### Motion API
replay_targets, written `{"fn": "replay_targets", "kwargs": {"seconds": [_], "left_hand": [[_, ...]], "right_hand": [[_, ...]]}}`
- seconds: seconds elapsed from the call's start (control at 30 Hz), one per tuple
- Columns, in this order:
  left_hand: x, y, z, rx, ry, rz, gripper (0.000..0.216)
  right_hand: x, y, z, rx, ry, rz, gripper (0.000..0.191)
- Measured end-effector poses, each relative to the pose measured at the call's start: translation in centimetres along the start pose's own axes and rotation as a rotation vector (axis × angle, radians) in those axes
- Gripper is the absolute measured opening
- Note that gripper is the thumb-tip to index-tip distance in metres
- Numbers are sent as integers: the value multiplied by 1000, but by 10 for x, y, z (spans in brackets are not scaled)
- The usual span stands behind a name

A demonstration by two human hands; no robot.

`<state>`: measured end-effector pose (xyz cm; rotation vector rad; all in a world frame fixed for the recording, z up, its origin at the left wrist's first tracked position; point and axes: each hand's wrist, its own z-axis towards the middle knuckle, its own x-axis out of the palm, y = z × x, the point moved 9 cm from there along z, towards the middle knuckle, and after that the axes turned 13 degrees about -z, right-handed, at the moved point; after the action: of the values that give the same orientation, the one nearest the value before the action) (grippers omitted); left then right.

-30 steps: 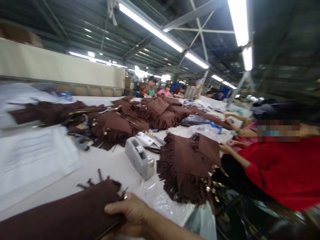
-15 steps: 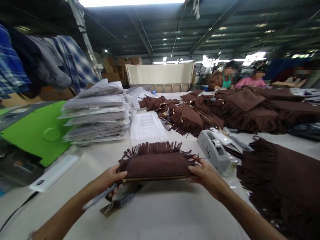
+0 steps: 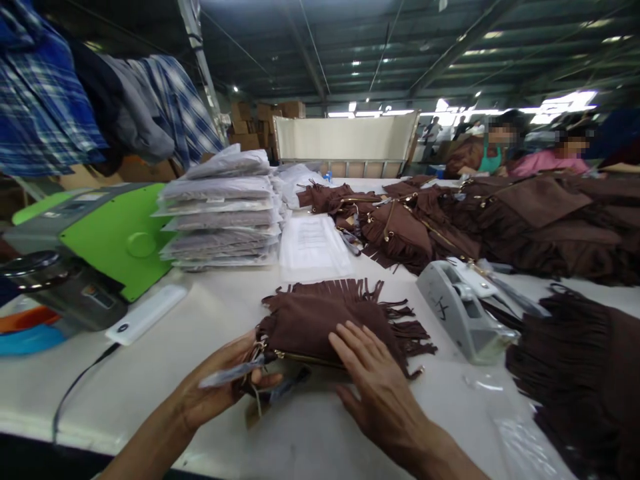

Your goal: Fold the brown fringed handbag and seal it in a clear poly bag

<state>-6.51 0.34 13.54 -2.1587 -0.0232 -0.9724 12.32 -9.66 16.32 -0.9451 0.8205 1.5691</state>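
A brown suede bag with fringe (image 3: 320, 317) lies on the white table (image 3: 200, 320) in front of me. My right hand (image 3: 375, 380) rests flat on its near right side, fingers stretched out. My left hand (image 3: 220, 383) is at the bag's left end, fingers closed around a thin silvery strip and the tags hanging at the gold zip. A dark tag on a cord trails below that hand.
A grey tape dispenser (image 3: 457, 310) stands to the right. More brown fringed bags (image 3: 475, 220) are heaped behind and at the right edge (image 3: 585, 380). A stack of bagged items (image 3: 223, 213), a printed sheet (image 3: 313, 247), a green machine (image 3: 110, 233) and a white bar (image 3: 145, 313) lie left. Other people sit at the far right.
The view swung left and settled on the bag. The bag was set down flat; my right hand moved from its end onto its top, and my left hand slid to the zip tags.
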Motion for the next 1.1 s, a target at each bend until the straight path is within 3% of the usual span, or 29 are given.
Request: {"fn": "replay_targets", "kwargs": {"seconds": [0.13, 0.33, 0.53, 0.63, 0.73, 0.8, 0.9, 1.0, 1.1], "left_hand": [[-6, -7, -13, 32, 31, -67, 55], [-26, -44, -40, 106, 73, 366, 77], [-89, -69, -41, 160, -85, 843, 65], [-102, -72, -41, 192, -135, 1054, 56], [-78, -78, -40, 347, -169, 1205, 49], [-43, -73, -32, 454, -132, 1280, 48], [20, -43, -8, 652, 17, 1468, 51], [49, 3, 26, 733, 99, 1736, 67], [41, 41, 57, 634, 137, 1883, 89]], "right_hand": [[29, 13, 34, -38, 33, -87, 71], [31, -5, 51, -84, 44, -151, 65], [45, 0, 26, -105, 106, -166, 69], [49, 2, 10, -148, 167, -27, 62], [37, -11, 15, -80, 185, 148, 45], [22, -24, 30, 10, 119, 192, 43], [9, -30, 52, 63, 5, 146, 48], [29, -24, 60, 22, 42, 39, 51], [69, -23, 51, -19, 196, -23, 53]]}}
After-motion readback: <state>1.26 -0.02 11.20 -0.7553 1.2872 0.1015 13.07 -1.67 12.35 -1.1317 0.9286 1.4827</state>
